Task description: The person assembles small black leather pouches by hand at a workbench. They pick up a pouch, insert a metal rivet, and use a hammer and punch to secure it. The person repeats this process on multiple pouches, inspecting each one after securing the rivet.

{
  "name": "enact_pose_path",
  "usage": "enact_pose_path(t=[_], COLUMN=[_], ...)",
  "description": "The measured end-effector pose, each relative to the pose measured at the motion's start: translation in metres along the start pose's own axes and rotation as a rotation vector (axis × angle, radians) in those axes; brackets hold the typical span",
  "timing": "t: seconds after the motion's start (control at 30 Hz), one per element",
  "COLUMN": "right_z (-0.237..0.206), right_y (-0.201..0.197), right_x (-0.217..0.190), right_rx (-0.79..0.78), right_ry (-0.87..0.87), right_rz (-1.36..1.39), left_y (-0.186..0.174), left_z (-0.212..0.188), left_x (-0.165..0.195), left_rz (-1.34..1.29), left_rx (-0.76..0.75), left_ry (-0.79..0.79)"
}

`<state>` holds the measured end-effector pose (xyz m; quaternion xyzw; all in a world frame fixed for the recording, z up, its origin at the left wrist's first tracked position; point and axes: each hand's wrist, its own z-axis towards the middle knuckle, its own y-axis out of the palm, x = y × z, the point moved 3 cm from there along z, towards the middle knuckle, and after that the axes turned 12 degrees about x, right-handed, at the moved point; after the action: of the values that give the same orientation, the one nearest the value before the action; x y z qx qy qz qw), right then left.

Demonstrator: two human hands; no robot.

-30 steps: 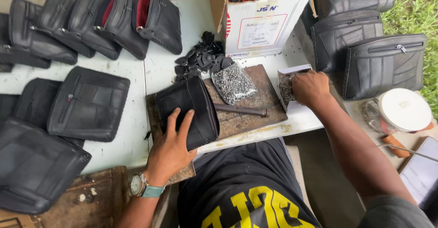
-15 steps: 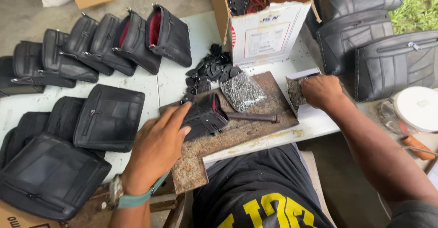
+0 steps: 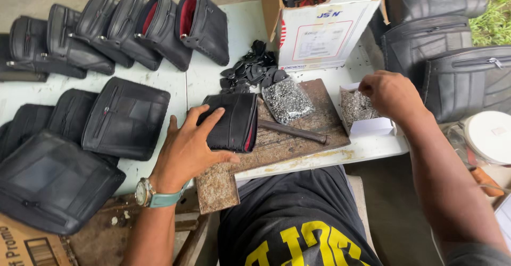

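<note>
My left hand (image 3: 187, 150) lies flat with the fingers spread wide, thumb and fingertips resting on the near edge of a small black pouch with a red lining (image 3: 232, 121), not gripping it. The pouch lies on a worn, rust-stained board (image 3: 298, 138) just beyond my fingertips, and a dark metal rod-shaped tool (image 3: 293, 131) rests on the same board just right of it. Past the tool sits one clear bag of small silvery metal bits (image 3: 286, 99), and beyond that a loose heap of small black tabs (image 3: 251, 69), too many to count. My right hand (image 3: 390, 92) is curled, fingertips pinched together inside a small white cardboard box of grey metal bits (image 3: 364, 118); I cannot tell whether they hold a piece. Farther from that hand stands one larger white printed carton (image 3: 321, 31), open at the top. To the left of my left hand lie about four flat black zip bags (image 3: 126, 118), overlapping, and beyond them a row of five black pouches standing on edge (image 3: 154, 26), two showing red inside. Right of my right hand three bigger black bags (image 3: 458, 79) are stacked, with one round white lid (image 3: 488, 136) near them.
</note>
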<state>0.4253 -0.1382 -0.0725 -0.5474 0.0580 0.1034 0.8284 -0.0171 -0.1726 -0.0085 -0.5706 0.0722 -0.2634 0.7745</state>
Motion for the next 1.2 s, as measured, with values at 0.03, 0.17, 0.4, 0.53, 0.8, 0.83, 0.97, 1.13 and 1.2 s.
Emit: enact_pose_path(t=[0.03,0.17,0.4,0.53,0.8,0.83,0.97,1.13,1.2], right_z=[-0.003,-0.016,-0.025,-0.015,-0.02,-0.022,-0.03,-0.038,-0.04], right_y=[-0.002,0.015,0.063,0.069,0.076,0.077,0.08,0.084,0.084], right_x=[-0.008,-0.055,-0.149,-0.181,-0.215,-0.216,-0.218,-0.216,-0.218], right_rx=[0.007,-0.067,-0.137,-0.115,-0.183,-0.179,-0.2,-0.264,-0.297], right_ry=[0.042,0.282,0.124,0.291,0.557,0.529,0.406,0.461,0.511], right_rz=[0.147,0.631,1.15,1.581,2.096,2.089,2.173,2.238,2.263], left_y=[0.004,0.028,-0.011,-0.044,-0.056,-0.054,-0.045,-0.045,-0.046], left_z=[-0.001,-0.015,-0.011,-0.016,-0.011,-0.014,-0.025,-0.027,-0.027], left_x=[-0.001,-0.012,-0.009,0.01,0.038,0.039,0.035,0.034,0.035], left_rz=[-0.025,-0.13,-0.242,-0.319,-0.397,-0.35,-0.424,-0.411,-0.413], left_rx=[-0.026,-0.403,0.158,0.146,0.231,0.226,0.191,0.239,0.244], left_ry=[0.009,-0.28,-0.032,0.017,0.137,0.148,0.053,0.135,0.141])
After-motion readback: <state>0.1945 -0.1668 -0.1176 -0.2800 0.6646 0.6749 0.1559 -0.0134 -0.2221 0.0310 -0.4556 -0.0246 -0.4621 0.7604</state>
